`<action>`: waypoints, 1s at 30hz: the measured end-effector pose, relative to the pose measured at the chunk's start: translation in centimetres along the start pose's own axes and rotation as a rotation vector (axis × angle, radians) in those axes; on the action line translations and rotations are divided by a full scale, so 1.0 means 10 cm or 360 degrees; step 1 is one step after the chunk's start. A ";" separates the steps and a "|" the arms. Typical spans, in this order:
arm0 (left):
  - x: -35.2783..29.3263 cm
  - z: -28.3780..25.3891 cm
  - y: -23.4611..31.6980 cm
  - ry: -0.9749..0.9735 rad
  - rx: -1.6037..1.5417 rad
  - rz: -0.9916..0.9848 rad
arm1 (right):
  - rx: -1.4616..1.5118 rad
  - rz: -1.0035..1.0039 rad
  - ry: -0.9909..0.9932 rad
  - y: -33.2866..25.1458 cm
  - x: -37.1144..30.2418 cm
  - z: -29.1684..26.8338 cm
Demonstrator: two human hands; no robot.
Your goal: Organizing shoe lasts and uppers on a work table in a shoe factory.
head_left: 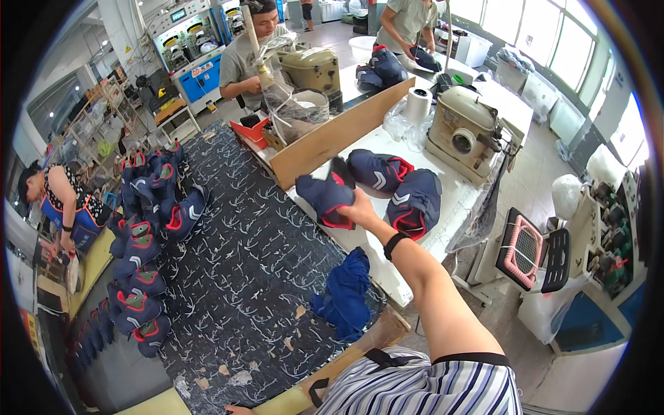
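Note:
My right hand (357, 208) is closed around the red-lined opening of a navy shoe upper (317, 194), at the left edge of the white table (373, 266). Two more navy uppers lie just right of it: one farther back (373, 171), with a pale chevron mark on its side, and one nearer (419, 200), its red-edged opening facing me. Of my left hand (239, 410), only a sliver shows at the lower edge, beside the yellowish board; its fingers are out of sight.
A sewing machine (465, 128) and a white thread cone (417, 105) stand behind the uppers. A wooden divider (339, 135) borders the table. Left lies a dark, thread-strewn surface (235, 263) with a blue cloth (346, 294) and several piled uppers (142, 252). Co-workers sit or stand beyond.

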State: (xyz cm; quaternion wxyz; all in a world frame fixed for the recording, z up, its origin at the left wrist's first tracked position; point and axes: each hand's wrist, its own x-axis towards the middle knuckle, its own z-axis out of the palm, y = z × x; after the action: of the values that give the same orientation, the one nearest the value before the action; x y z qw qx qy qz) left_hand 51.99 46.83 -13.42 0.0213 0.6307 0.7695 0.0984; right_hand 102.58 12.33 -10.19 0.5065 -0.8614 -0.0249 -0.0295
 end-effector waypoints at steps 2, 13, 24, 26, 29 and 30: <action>0.01 0.00 0.03 0.0028 0.0015 0.0049 | 0.0454 0.0233 -0.0045 0.07 -0.08 -0.04; 0.27 0.52 -0.39 0.0232 0.0209 -0.0186 | 0.0336 -0.0003 0.0134 0.37 -0.80 -0.49; 0.19 0.54 -0.39 0.0079 0.0055 -0.0100 | -0.1125 -0.0698 0.0135 0.28 -0.48 -0.53; 0.18 0.52 -0.37 0.0088 0.0013 -0.0146 | -0.1100 -0.0512 0.0134 0.19 -0.46 -0.50; 0.18 0.48 -0.35 0.0067 -0.0023 -0.0074 | -0.1059 -0.0854 0.0103 -0.03 -0.76 -0.46; 0.18 0.47 -0.36 0.0064 -0.0020 -0.0114 | -0.0973 -0.1094 0.0138 -0.07 -0.89 -0.40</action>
State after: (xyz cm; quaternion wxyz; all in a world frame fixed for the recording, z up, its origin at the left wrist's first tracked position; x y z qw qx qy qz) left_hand 48.91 48.54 -18.51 0.0133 0.6005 0.7912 0.1152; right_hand 93.52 9.05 -8.35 0.1907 -0.9110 -0.2779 -0.2378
